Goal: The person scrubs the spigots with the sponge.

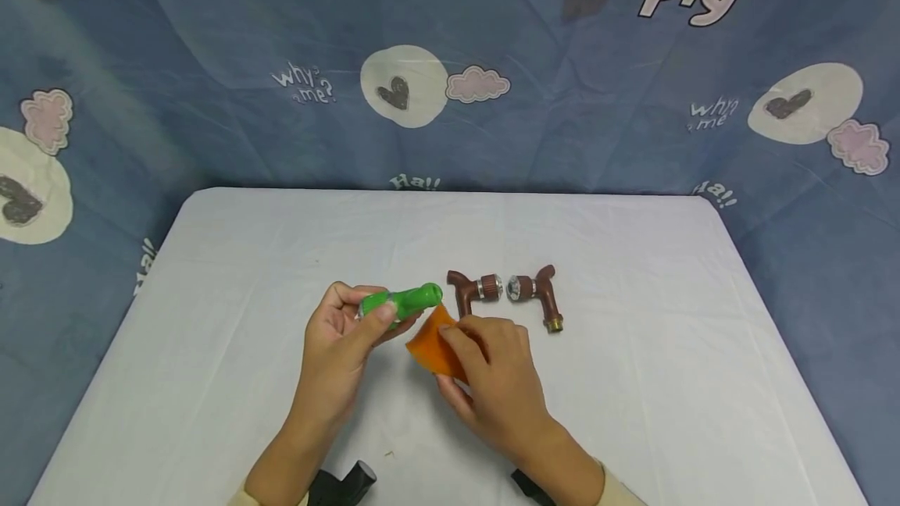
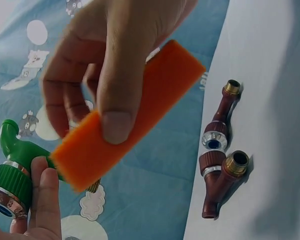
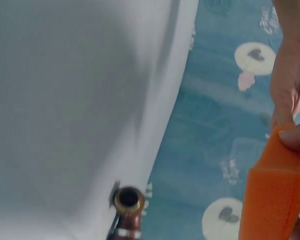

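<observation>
My left hand [image 1: 337, 342] holds a green plastic faucet [image 1: 418, 300] above the table, thumb on its near side. In the left wrist view the faucet [image 2: 21, 150] shows a ribbed green collar and a silver ring, with fingers around its body. An orange sponge [image 1: 430, 346] is pinched between the thumb and fingers of my right hand [image 1: 502, 385], right beside the faucet's end. The sponge [image 2: 140, 117] looks like a flat block in the left wrist view and bends in the right wrist view, where the faucet is hidden.
Two brown faucets [image 1: 464, 290] [image 1: 544, 293] with silver rings lie beyond the hands, their silver ends facing each other. White cloth [image 1: 633, 381] covers the table. A blue printed curtain [image 1: 562, 139] hangs behind it. Black wrist-mounted gear [image 1: 348, 484] shows at the bottom.
</observation>
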`<state>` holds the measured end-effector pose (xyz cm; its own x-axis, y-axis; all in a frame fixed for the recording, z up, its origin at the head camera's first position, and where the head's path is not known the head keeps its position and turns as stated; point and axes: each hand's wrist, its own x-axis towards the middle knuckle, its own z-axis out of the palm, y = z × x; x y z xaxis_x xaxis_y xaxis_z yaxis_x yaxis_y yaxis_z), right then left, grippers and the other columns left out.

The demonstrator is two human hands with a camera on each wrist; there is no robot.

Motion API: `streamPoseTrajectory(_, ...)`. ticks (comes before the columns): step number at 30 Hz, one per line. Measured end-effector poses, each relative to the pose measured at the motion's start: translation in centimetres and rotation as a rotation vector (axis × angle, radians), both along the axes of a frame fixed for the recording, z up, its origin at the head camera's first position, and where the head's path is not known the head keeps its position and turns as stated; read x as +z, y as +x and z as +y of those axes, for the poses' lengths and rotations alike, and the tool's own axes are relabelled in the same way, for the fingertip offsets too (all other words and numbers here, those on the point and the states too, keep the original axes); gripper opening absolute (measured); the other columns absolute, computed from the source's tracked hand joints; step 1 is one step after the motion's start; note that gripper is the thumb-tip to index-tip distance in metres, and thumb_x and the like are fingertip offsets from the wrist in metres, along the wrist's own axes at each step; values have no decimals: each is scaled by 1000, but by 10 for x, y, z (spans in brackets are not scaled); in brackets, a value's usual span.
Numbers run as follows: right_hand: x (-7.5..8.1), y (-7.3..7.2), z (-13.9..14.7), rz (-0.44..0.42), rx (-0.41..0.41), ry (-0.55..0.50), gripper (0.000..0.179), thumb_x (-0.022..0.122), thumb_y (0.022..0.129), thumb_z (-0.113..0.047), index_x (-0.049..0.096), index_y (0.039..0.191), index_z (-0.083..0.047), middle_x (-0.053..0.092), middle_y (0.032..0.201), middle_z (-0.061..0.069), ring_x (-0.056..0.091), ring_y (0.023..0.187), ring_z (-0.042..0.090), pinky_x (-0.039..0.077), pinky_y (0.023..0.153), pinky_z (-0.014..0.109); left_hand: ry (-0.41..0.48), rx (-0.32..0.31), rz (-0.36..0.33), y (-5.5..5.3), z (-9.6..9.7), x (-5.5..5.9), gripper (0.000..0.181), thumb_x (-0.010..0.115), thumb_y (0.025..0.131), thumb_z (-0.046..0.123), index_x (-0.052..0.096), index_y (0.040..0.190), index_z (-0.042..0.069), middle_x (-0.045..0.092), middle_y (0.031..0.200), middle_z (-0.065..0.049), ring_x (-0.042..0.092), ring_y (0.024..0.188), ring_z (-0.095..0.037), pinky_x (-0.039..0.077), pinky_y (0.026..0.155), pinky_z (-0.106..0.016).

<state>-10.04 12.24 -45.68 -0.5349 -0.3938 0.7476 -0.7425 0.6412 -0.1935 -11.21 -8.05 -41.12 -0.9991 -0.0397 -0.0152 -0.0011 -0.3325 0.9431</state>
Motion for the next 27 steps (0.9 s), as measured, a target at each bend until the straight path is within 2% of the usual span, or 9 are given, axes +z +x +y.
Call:
streamPoseTrajectory(4,1,2,-6,66,44,45,29,63,103,-26,66,124,-7,64,120,11,58,100,29,44,76,40,-7,-3,2,0,1,0,23,65,99,-8,46,111,-8,56,121,-23,76,102,-31,60,90,-44)
streamPoseTrajectory(6,2,0,-7,86,52,64,32,71,97,-21,66,126,-7,65,122,10,58,101,30,43,77,41,-15,-1,4,0,1,1,23,65,98,-9,46,111,-8,55,121,-24,75,103,-30,60,90,-44)
streamPoseTrajectory(9,4,-4,-8,127,33,77,47,85,82,-15,68,125,-7,66,121,10,59,99,30,43,75,41,-49,21,-1,1,2,2,24,67,98,-9,47,112,-8,56,121,-24,75,103,-28,60,89,-43)
streamPoseTrajectory(12,6,-8,-10,158,6,84,53,91,75,-13,69,123,-8,67,120,9,59,98,29,43,74,42,-78,50,-11,2,2,3,24,67,97,-9,48,112,-7,57,121,-23,75,102,-25,61,87,-41)
streamPoseTrajectory(19,5,-10,-11,187,-33,95,50,93,74,-15,71,118,-9,68,117,7,60,95,28,42,74,42,-79,85,-31,0,4,1,25,69,96,-9,49,112,-7,60,117,-22,75,98,-25,61,87,-40)
streamPoseTrajectory(27,4,-10,-14,124,-55,107,51,94,77,-19,72,122,-10,67,120,6,59,96,26,42,74,41,-81,90,-54,-2,7,-4,26,72,95,-7,50,108,-6,65,113,-22,75,87,-23,64,79,-35)
